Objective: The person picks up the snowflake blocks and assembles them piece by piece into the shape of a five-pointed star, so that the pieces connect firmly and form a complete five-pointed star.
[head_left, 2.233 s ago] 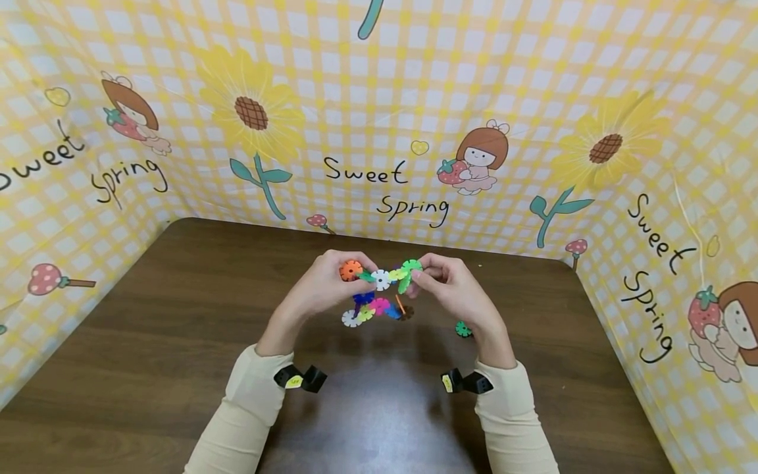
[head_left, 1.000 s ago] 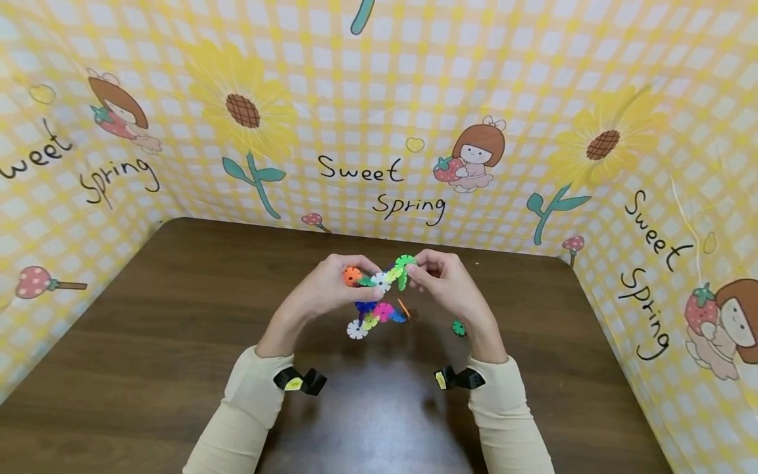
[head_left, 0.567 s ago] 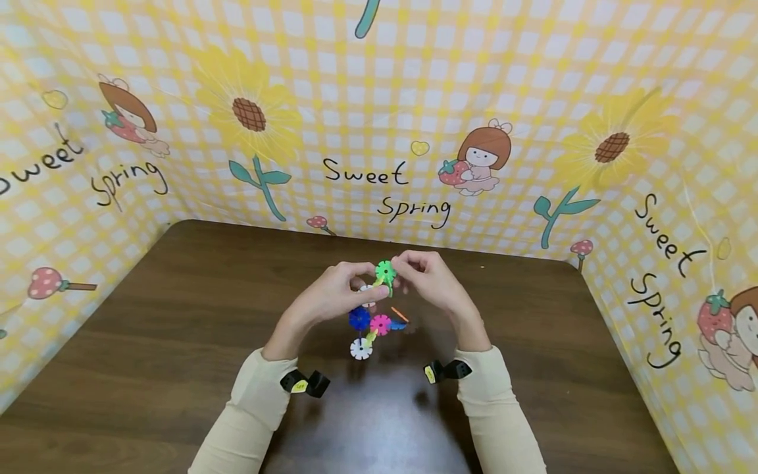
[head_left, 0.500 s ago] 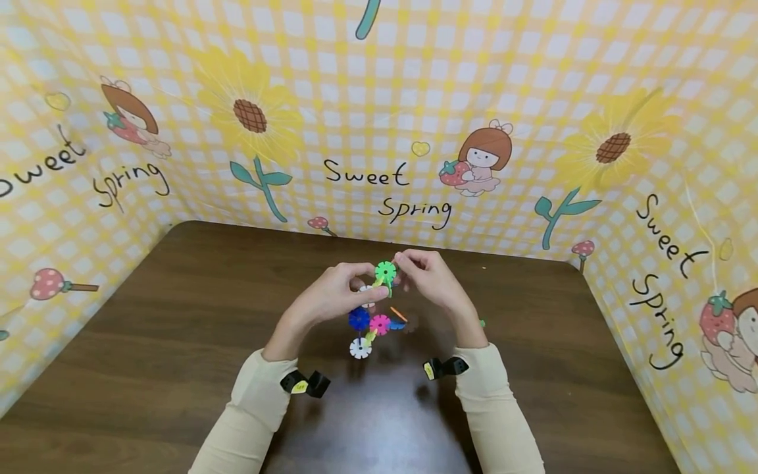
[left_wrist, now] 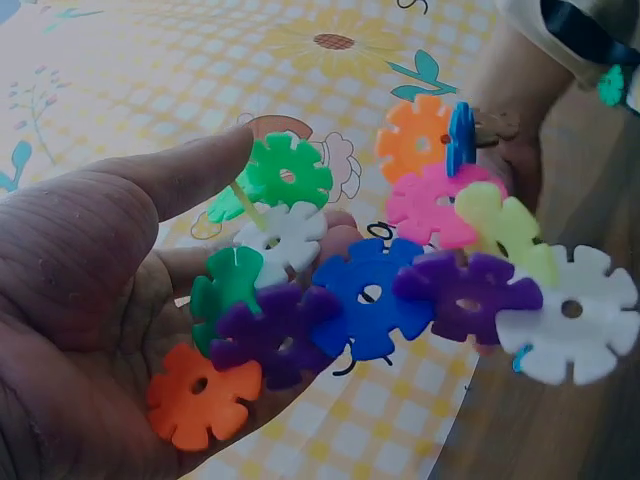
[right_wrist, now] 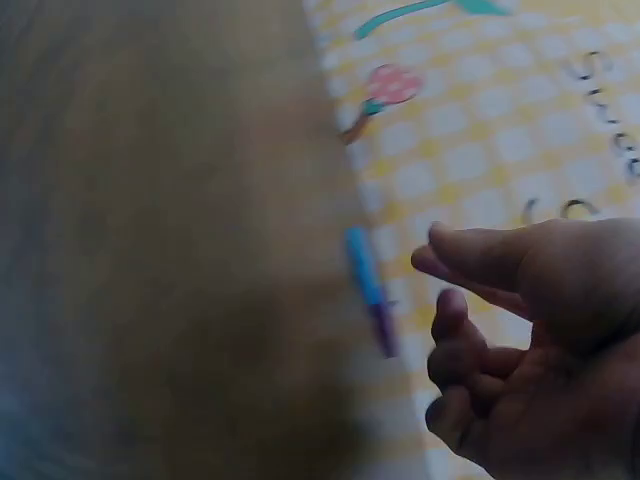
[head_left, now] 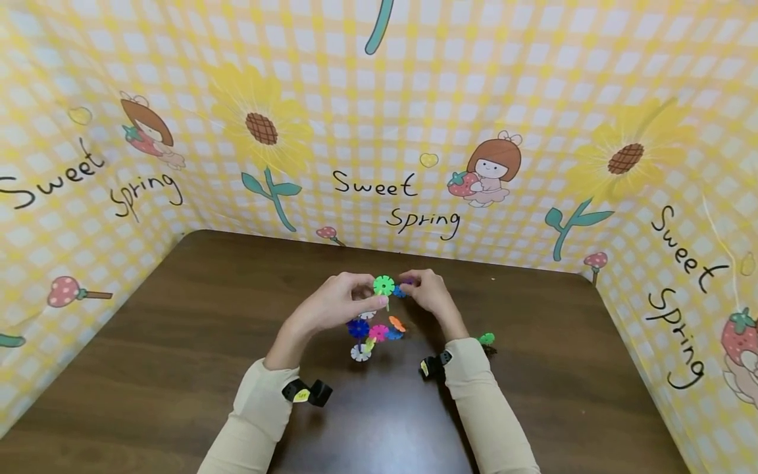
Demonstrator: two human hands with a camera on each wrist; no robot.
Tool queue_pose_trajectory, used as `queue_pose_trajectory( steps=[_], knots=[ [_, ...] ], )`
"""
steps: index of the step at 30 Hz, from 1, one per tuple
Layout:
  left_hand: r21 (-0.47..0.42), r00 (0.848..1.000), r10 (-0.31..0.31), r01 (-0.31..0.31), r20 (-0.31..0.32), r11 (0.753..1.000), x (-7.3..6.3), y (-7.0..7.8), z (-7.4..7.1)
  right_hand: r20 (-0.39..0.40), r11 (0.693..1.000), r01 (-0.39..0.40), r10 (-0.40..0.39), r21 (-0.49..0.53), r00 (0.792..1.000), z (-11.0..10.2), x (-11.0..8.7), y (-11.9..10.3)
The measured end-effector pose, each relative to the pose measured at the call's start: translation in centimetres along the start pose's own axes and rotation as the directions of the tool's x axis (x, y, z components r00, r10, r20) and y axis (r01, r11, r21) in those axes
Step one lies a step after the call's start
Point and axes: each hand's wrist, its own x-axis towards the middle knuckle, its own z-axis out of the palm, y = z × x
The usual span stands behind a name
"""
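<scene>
My left hand (head_left: 334, 299) holds a chain of interlocked, notched plastic snowflake discs above the table. Its thumb presses near a light green disc (head_left: 383, 285). Below hang a blue disc (head_left: 358, 328), a pink disc (head_left: 379, 332), a white disc (head_left: 360, 353) and an orange disc (head_left: 397, 323). In the left wrist view a purple disc (left_wrist: 277, 335) and another orange disc (left_wrist: 204, 398) lie against the palm. My right hand (head_left: 429, 293) is beside a blue and purple pair of discs (right_wrist: 368, 285); the right wrist view shows a gap between them and its loosely bent fingers.
A loose green disc (head_left: 487, 338) lies on the brown wooden table (head_left: 562, 368), right of my right wrist, with something dark beside it. Yellow checked cloth (head_left: 367, 118) walls the back and sides.
My right hand brought the light green disc leftward to my left hand, then let go and shifted slightly right. My left hand now holds the chain near that disc, and the lower discs have turned.
</scene>
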Motion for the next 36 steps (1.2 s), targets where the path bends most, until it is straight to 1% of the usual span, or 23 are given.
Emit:
queue_pose_trajectory(
  steps=[3, 5, 10, 12, 14, 16, 20, 23, 27, 30, 33, 36],
  knots=[
    [-0.003, 1.0, -0.016, 0.016, -0.017, 1.0, 0.0, -0.1, 0.0, 0.01, 0.996, -0.029, 0.03, -0.087, 0.999, 0.8, 0.3, 0.7],
    [-0.019, 1.0, -0.019, 0.018, -0.025, 1.0, 0.1, -0.1, 0.0, 0.01, 0.992, -0.031, 0.033, -0.126, 0.999, 1.0, 0.3, 0.8],
    [-0.043, 0.999, 0.005, -0.007, -0.036, 0.999, 0.1, 0.0, -0.1, 0.023, 0.985, -0.046, 0.051, -0.167, 0.998, 0.4, -0.2, 0.0],
    [-0.039, 0.999, 0.014, -0.015, -0.035, 0.999, 0.1, 0.1, -0.2, 0.036, 0.985, -0.059, 0.065, -0.162, 0.997, 0.1, -0.5, -0.3],
    [-0.038, 0.999, 0.019, -0.02, -0.031, 0.999, 0.0, 0.1, -0.2, 0.05, 0.987, -0.063, 0.071, -0.149, 0.996, -0.2, -0.8, -0.6],
    [-0.045, 1.0, 0.022, -0.023, -0.022, 0.999, -0.1, 0.1, -0.3, 0.058, 0.991, -0.052, 0.06, -0.125, 0.997, -0.5, -1.2, -0.9],
    [-0.08, 1.0, 0.011, -0.012, -0.018, 0.997, -0.1, 0.1, -0.3, 0.066, 0.999, -0.011, 0.014, -0.044, 0.998, -1.4, -2.1, -2.0],
    [-0.107, 1.0, 0.004, -0.007, -0.029, 0.994, -0.1, 0.2, -0.4, 0.06, 1.0, 0.022, -0.023, 0.015, 0.998, -2.4, -3.0, -3.4],
    [-0.136, 0.999, 0.001, -0.007, -0.049, 0.991, -0.3, 0.5, -0.7, 0.044, 0.995, 0.064, -0.067, 0.071, 0.997, -3.7, -4.5, -5.2],
    [-0.152, 0.998, 0.006, -0.015, -0.064, 0.988, -0.3, 0.5, -0.8, 0.013, 0.991, 0.101, -0.102, 0.092, 0.995, -4.7, -5.7, -6.4],
    [-0.164, 0.997, 0.031, -0.042, -0.071, 0.986, -0.5, 0.3, -0.8, -0.013, 0.983, 0.14, -0.14, 0.116, 0.99, -5.4, -6.8, -7.3],
    [-0.176, 0.996, 0.054, -0.066, -0.074, 0.982, -0.7, 0.3, -0.9, -0.01, 0.973, 0.182, -0.182, 0.143, 0.983, -5.7, -7.8, -8.1]
  ],
)
